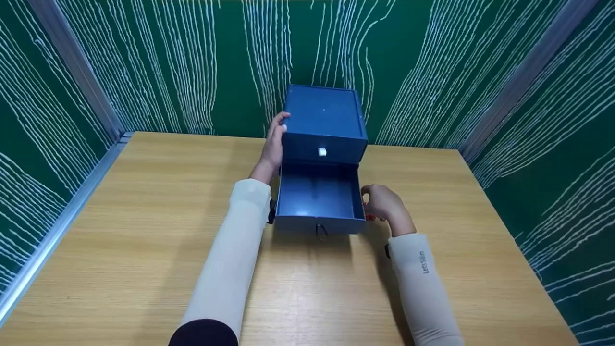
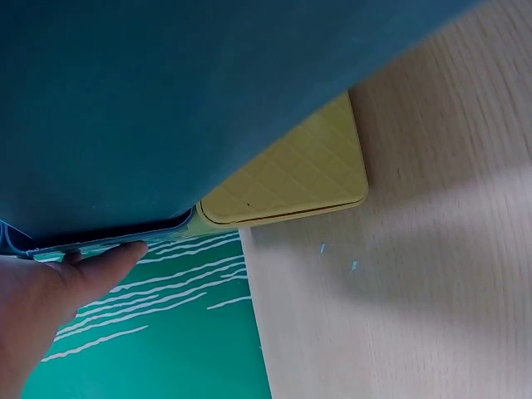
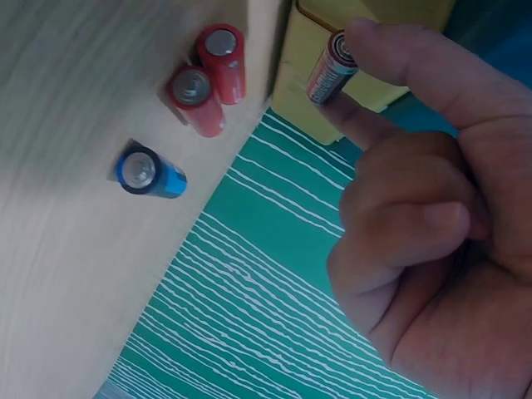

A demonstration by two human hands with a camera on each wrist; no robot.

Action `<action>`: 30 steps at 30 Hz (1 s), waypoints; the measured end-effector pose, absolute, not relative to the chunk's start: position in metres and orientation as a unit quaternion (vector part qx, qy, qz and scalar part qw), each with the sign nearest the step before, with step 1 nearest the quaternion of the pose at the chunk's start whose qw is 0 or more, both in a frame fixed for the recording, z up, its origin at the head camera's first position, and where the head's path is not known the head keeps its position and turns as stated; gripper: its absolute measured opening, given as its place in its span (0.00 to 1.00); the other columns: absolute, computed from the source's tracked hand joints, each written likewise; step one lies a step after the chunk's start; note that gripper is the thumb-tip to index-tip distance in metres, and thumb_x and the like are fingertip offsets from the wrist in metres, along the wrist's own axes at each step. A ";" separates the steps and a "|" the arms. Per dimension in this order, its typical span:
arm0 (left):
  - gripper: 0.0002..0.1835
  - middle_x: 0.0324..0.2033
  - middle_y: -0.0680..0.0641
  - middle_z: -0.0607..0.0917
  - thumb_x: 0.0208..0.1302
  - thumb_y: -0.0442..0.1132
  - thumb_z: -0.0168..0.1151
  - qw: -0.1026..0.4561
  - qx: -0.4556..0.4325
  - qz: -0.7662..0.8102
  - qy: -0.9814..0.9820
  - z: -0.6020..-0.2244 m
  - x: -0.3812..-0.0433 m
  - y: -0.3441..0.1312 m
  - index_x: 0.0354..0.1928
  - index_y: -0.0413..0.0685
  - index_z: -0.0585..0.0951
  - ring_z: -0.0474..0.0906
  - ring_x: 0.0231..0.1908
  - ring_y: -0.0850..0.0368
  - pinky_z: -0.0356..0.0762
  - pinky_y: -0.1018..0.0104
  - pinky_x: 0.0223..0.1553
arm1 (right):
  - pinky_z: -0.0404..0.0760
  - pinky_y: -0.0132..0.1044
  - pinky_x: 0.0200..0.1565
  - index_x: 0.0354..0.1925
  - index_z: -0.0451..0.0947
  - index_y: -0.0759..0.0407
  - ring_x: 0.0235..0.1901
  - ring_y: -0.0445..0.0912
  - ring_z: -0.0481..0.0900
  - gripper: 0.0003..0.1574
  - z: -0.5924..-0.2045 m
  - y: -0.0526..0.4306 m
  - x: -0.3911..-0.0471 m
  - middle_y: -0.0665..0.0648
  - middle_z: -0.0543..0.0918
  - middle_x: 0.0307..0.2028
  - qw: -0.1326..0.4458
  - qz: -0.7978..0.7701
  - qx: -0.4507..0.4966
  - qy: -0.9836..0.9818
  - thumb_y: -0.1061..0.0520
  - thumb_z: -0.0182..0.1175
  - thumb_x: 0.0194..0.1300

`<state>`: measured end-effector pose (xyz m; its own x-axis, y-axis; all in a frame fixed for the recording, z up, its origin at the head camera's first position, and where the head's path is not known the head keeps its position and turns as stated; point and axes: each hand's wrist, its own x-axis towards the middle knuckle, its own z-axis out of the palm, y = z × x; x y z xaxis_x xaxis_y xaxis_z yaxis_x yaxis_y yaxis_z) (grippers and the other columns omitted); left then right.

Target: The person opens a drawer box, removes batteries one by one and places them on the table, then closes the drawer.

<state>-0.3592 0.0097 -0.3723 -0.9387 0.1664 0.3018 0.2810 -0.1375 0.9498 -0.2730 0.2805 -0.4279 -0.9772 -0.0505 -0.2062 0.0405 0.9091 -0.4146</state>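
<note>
A blue two-drawer box (image 1: 326,110) stands at the back of the table, its upper drawer closed and showing a white knob (image 1: 322,152). The lower drawer (image 1: 319,192) is pulled out, its bare floor showing. My left hand (image 1: 274,144) rests against the box's left side, fingertips at the top edge. Beside the open drawer's right wall, my right hand (image 1: 383,202) pinches a battery (image 3: 331,75) between thumb and index finger, the other fingers curled. Close by on the table stand two red batteries (image 3: 221,62) and a blue battery (image 3: 151,171).
A yellow piece with a diamond pattern (image 2: 291,170) lies below the drawer. The wooden table (image 1: 144,230) runs back to a green wall (image 1: 230,72) with white wavy lines. A black loop (image 1: 321,232) hangs on the lower drawer's front.
</note>
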 end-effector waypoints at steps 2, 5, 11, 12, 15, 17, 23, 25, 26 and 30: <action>0.21 0.63 0.52 0.54 0.64 0.41 0.28 0.041 -0.170 -0.735 -0.656 -0.374 -0.361 0.010 0.58 0.56 0.60 0.51 0.61 0.58 0.43 0.55 0.62 | 0.68 0.34 0.13 0.48 0.71 0.55 0.15 0.48 0.73 0.26 -0.430 0.281 -0.274 0.56 0.79 0.22 0.111 -0.213 -0.003 0.971 0.64 0.57 0.46; 0.21 0.64 0.51 0.53 0.64 0.41 0.28 0.041 -0.171 -0.729 -0.661 -0.369 -0.355 0.009 0.59 0.54 0.59 0.51 0.61 0.57 0.42 0.54 0.63 | 0.68 0.34 0.15 0.50 0.70 0.56 0.15 0.46 0.71 0.28 -0.431 0.280 -0.274 0.55 0.79 0.21 0.118 -0.213 0.001 0.970 0.65 0.57 0.46; 0.22 0.65 0.50 0.52 0.65 0.40 0.28 0.037 -0.170 -0.723 -0.669 -0.361 -0.346 0.009 0.60 0.51 0.57 0.49 0.62 0.55 0.40 0.52 0.63 | 0.69 0.35 0.19 0.55 0.67 0.56 0.22 0.48 0.74 0.33 -0.432 0.279 -0.274 0.57 0.79 0.32 0.125 -0.208 0.021 0.970 0.65 0.58 0.47; 0.22 0.64 0.50 0.52 0.65 0.40 0.28 0.037 -0.170 -0.723 -0.669 -0.361 -0.347 0.009 0.60 0.51 0.57 0.49 0.62 0.55 0.40 0.52 0.63 | 0.70 0.35 0.20 0.55 0.67 0.56 0.24 0.49 0.74 0.33 -0.433 0.278 -0.274 0.58 0.78 0.34 0.123 -0.204 0.019 0.971 0.65 0.58 0.47; 0.22 0.64 0.50 0.52 0.65 0.41 0.28 0.036 -0.168 -0.724 -0.668 -0.362 -0.347 0.009 0.61 0.51 0.57 0.49 0.62 0.55 0.40 0.51 0.63 | 0.70 0.36 0.25 0.55 0.67 0.58 0.30 0.50 0.74 0.33 -0.435 0.278 -0.275 0.60 0.77 0.42 0.116 -0.191 0.012 0.975 0.65 0.58 0.47; 0.22 0.64 0.51 0.53 0.65 0.41 0.28 0.036 -0.167 -0.725 -0.668 -0.363 -0.347 0.008 0.61 0.51 0.57 0.49 0.62 0.55 0.41 0.51 0.63 | 0.70 0.37 0.28 0.56 0.67 0.59 0.33 0.51 0.73 0.34 -0.436 0.278 -0.275 0.61 0.76 0.46 0.114 -0.186 0.008 0.976 0.67 0.57 0.46; 0.22 0.64 0.50 0.53 0.64 0.40 0.28 0.032 -0.165 -0.730 -0.662 -0.363 -0.347 0.008 0.60 0.51 0.58 0.49 0.62 0.56 0.41 0.53 0.63 | 0.72 0.42 0.36 0.53 0.70 0.60 0.34 0.51 0.73 0.32 -0.438 0.279 -0.275 0.61 0.77 0.46 0.091 -0.178 -0.014 0.980 0.60 0.61 0.46; 0.22 0.64 0.51 0.53 0.64 0.40 0.28 0.030 -0.164 -0.732 -0.661 -0.362 -0.347 0.008 0.60 0.51 0.58 0.49 0.62 0.56 0.41 0.54 0.63 | 0.73 0.43 0.38 0.52 0.71 0.60 0.33 0.50 0.73 0.32 -0.439 0.279 -0.275 0.60 0.79 0.45 0.078 -0.171 -0.023 0.982 0.57 0.62 0.44; 0.22 0.64 0.51 0.53 0.64 0.40 0.28 0.028 -0.162 -0.733 -0.660 -0.362 -0.347 0.008 0.60 0.51 0.58 0.48 0.62 0.56 0.42 0.54 0.63 | 0.73 0.44 0.39 0.51 0.72 0.60 0.34 0.50 0.73 0.32 -0.439 0.279 -0.276 0.60 0.79 0.45 0.073 -0.167 -0.027 0.983 0.55 0.63 0.44; 0.22 0.65 0.51 0.53 0.64 0.39 0.28 0.029 -0.162 -0.733 -0.660 -0.362 -0.347 0.008 0.60 0.51 0.58 0.49 0.62 0.56 0.42 0.55 0.63 | 0.74 0.46 0.42 0.51 0.73 0.60 0.36 0.50 0.75 0.31 -0.440 0.279 -0.276 0.60 0.79 0.45 0.071 -0.160 -0.032 0.984 0.55 0.62 0.45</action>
<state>-0.3472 0.0081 -0.3618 -0.9458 0.1713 0.2760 0.2566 -0.1271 0.9581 -0.2764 0.2794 -0.4397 -0.9880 -0.0856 -0.1287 -0.0404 0.9468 -0.3192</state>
